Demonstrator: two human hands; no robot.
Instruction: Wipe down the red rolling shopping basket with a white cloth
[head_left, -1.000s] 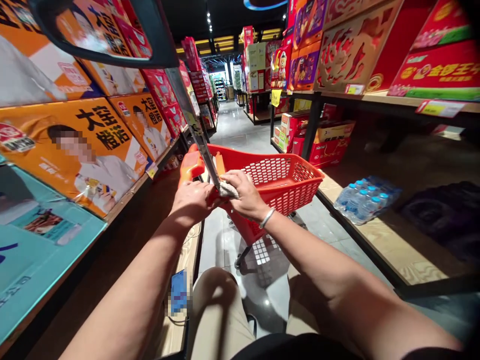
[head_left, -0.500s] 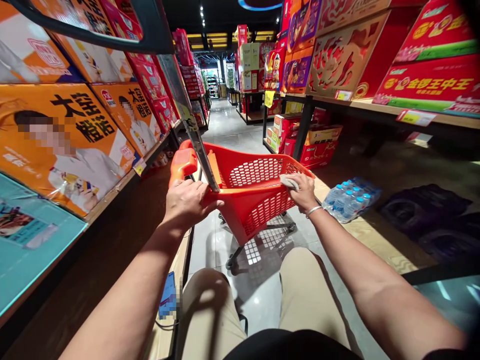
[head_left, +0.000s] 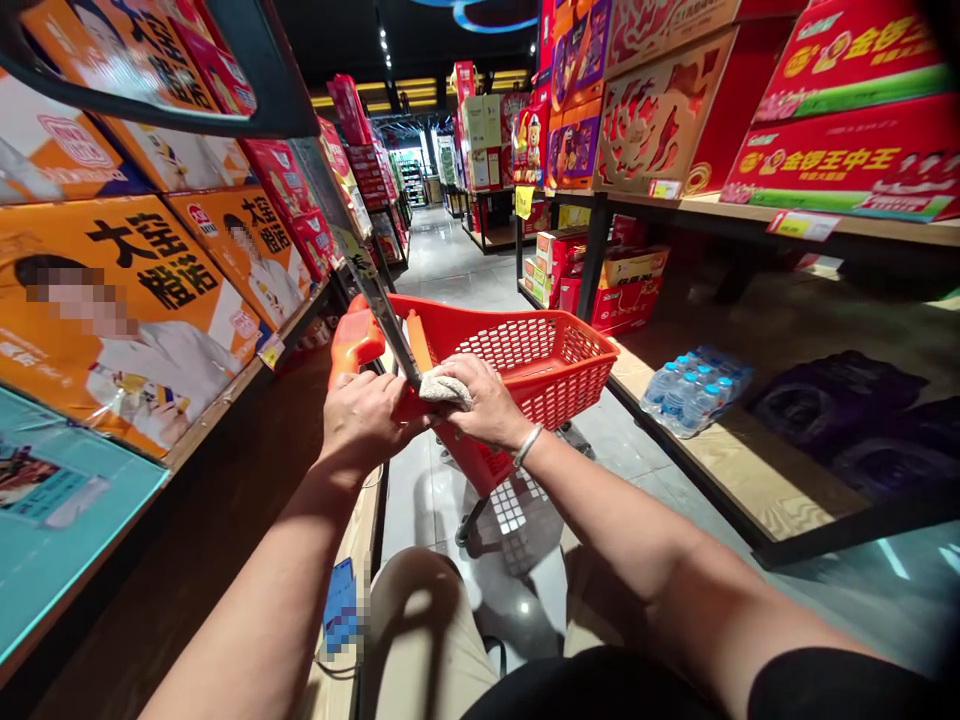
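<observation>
A red plastic shopping cart (head_left: 559, 390) with a perforated basket stands on the floor in front of my knees. My left hand (head_left: 369, 415) grips the cart's near left corner, just below its orange-red handle (head_left: 354, 342). Pressed against the rim beside it is a grey-white cloth (head_left: 446, 390), which my right hand (head_left: 487, 400) holds, its fingers wrapped over the cloth. A silver bracelet is on my right wrist. The cloth touches the base of a metal bar (head_left: 379, 310) that slants up in front of the cart's left side.
Shelves with orange boxes (head_left: 112, 320) line the left. Red gift boxes (head_left: 840, 155) fill the right shelf, above a pack of water bottles (head_left: 690, 392). A phone (head_left: 340, 605) lies low on the left ledge. The aisle floor (head_left: 442, 255) runs ahead between displays.
My right hand has moved left along the cart rim with the cloth, from the far right side to beside my left hand. The view has shifted slightly.
</observation>
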